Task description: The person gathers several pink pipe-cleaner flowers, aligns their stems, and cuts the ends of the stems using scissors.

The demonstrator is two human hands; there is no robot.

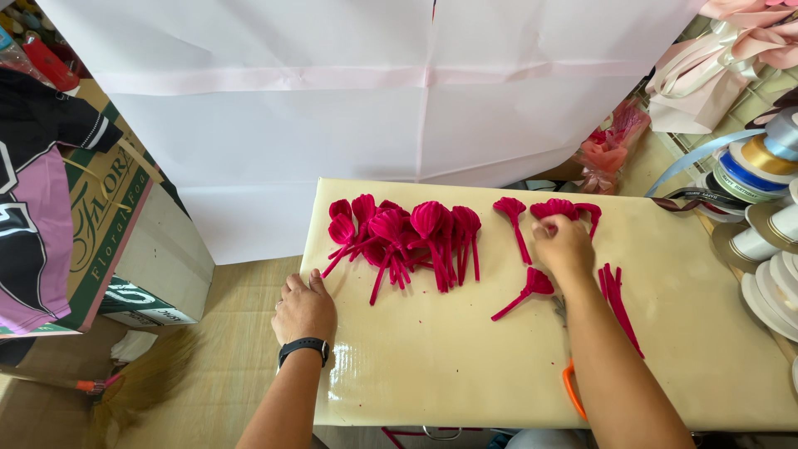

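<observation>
The scene is viewed from a single head-worn camera, aimed steeply downward and forward over the cream surface [465, 366]. It is held close, with both forearms entering from the bottom edge of the frame.

On the table [465, 366] a cluster of folded petals [407, 237] lies toward the far left, with the left hand [303, 309] at the table's left edge just before it. The right hand [565, 244] rests on petals farther right; a single petal [529, 288] lies just left of its wrist, loose stems [617, 299] to its right. Ribbon spools [765, 216] stand beyond the table's right edge, a cardboard box [125, 241] on the floor to its left.
</observation>
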